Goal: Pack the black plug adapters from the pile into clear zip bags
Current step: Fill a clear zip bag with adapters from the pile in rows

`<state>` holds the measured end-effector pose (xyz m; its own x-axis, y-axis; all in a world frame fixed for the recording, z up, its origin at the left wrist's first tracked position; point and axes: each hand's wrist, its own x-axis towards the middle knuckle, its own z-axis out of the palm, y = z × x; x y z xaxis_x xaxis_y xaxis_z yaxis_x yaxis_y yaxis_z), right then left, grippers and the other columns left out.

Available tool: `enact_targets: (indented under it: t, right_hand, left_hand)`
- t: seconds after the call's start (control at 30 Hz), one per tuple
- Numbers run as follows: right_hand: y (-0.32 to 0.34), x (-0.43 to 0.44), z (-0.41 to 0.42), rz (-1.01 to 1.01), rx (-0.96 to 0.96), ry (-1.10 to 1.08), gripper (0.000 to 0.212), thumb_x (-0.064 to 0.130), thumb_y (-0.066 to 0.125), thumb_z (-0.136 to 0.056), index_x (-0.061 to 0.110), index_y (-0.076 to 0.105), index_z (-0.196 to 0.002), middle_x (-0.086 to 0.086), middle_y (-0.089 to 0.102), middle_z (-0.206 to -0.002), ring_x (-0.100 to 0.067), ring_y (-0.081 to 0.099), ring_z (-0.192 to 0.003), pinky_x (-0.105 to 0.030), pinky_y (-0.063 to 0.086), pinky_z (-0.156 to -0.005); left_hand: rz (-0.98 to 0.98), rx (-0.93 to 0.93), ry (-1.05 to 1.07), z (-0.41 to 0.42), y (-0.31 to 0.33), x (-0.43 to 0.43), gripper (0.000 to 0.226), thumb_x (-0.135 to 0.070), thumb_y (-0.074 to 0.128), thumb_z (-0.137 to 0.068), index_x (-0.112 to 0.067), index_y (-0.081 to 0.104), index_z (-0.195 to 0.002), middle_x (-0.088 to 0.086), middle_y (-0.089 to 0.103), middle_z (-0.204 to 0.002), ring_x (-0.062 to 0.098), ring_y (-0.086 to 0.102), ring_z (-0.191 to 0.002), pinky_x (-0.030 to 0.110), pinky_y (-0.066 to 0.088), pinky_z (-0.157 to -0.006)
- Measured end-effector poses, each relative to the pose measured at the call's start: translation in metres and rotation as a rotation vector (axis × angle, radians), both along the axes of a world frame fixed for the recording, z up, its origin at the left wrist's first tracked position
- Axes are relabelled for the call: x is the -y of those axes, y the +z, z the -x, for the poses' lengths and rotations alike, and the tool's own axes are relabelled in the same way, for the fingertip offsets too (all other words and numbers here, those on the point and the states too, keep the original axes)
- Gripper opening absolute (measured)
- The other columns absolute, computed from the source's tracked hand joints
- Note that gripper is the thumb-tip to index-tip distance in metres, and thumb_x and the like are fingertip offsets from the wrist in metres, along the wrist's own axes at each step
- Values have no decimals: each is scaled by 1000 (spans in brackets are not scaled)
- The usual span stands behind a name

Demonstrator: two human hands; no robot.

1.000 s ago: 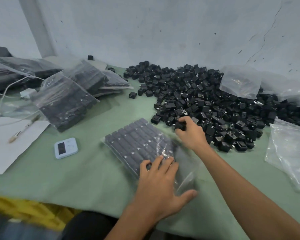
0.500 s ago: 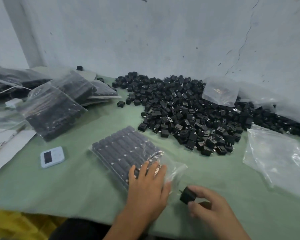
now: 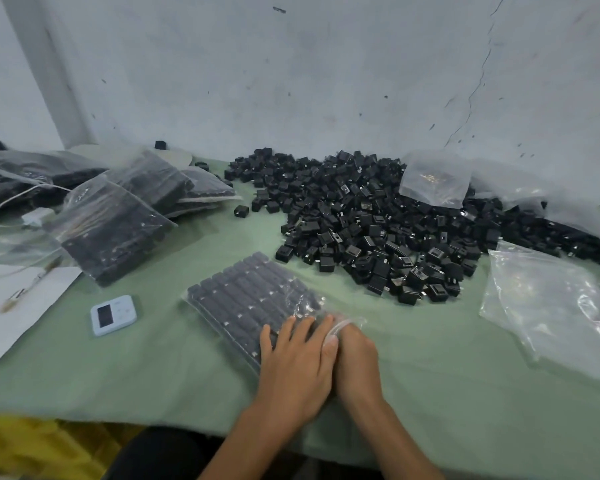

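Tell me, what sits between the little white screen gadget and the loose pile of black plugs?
In the head view, a clear zip bag, lined with rows of adapters, lies flat between the gadget and the pile, on green cloth.

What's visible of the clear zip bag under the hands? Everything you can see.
The clear zip bag is thin, glossy, crinkled plastic, lying flat and skewed on the green table cloth, just short of the adapter pile. It holds black adapters in tight rows, nearly full. Its near-right end is loose and rumpled. The left hand presses flat on that end with straight fingers; the right hand is at the mouth, its fingers hidden under plastic.
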<state>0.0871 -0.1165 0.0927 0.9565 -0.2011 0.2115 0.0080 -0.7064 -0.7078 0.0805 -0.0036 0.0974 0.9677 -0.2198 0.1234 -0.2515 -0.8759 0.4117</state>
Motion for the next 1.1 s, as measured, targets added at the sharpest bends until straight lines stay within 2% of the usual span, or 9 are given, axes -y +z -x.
enact_targets:
  t: [0.1,0.2,0.3,0.43,0.57,0.87,0.97,1.03,1.1]
  right_hand:
    - [-2,-2,-7,59,-76,39,12,17,53,-94,20,64,-91,6,67,-81,-18,65,-77,-33,50,-70]
    - [0,-2,-12,75,-96,98,17,22,51,-96,29,58,-110,6,69,-86,-18,66,-82,-34,51,-79]
    - [4,-3,-23,-52,-138,89,15,21,54,-97,35,54,-91,16,59,-73,-11,59,-76,-21,44,-77]
    - [-2,-3,-24,-148,-107,65,17,23,52,-96,38,55,-89,16,59,-73,-8,60,-77,-31,52,-86]
    - [-10,1,-16,-102,-27,76,37,38,48,-84,63,40,-111,36,59,-76,12,59,-77,-5,41,-73]
    - [-24,5,-20,-107,-50,80,47,21,55,-93,41,50,-135,25,60,-89,1,61,-87,-17,47,-84]
    - [-22,4,-20,-141,-84,87,41,37,52,-87,51,47,-125,25,61,-84,3,61,-82,-9,42,-75]
    - [-21,3,-20,-151,-87,66,45,54,40,-76,39,53,-116,20,62,-78,-4,63,-78,-17,41,-69]
    - [-22,4,-21,-116,-80,48,44,56,37,-77,35,54,-111,17,62,-75,-10,63,-76,-22,41,-69]
  left_hand:
    - [3,13,8,0,-1,0,52,-49,8,-105,-44,16,-156,-15,30,-157,11,16,-148,50,-2,-119]
    - [2,22,5,0,-1,0,53,-49,7,-105,-45,15,-156,-16,30,-156,10,15,-147,49,-2,-119]
    - [-27,38,6,0,-1,1,56,-52,1,-103,-44,17,-156,-16,29,-157,11,15,-148,49,-2,-119]
    - [-44,42,0,2,-2,2,73,-56,-17,-90,-45,17,-154,-16,26,-159,12,12,-149,49,-4,-120]
    - [-39,23,-9,3,-3,2,69,-56,-16,-93,-46,12,-156,-14,22,-162,14,9,-151,51,-5,-120]
    - [-88,17,-18,1,-6,1,69,-58,-13,-92,-46,15,-154,-15,26,-160,15,13,-149,53,0,-119]
    - [-100,70,-8,-5,-2,1,64,-60,2,-95,-43,35,-147,-17,39,-152,11,28,-142,51,13,-117]
    - [-82,92,-28,-10,0,1,61,-61,11,-95,-40,41,-144,-19,42,-148,6,31,-138,45,14,-118]
    - [-55,68,-69,-13,0,1,64,-61,13,-94,-38,34,-150,-18,35,-155,3,23,-144,42,8,-121]
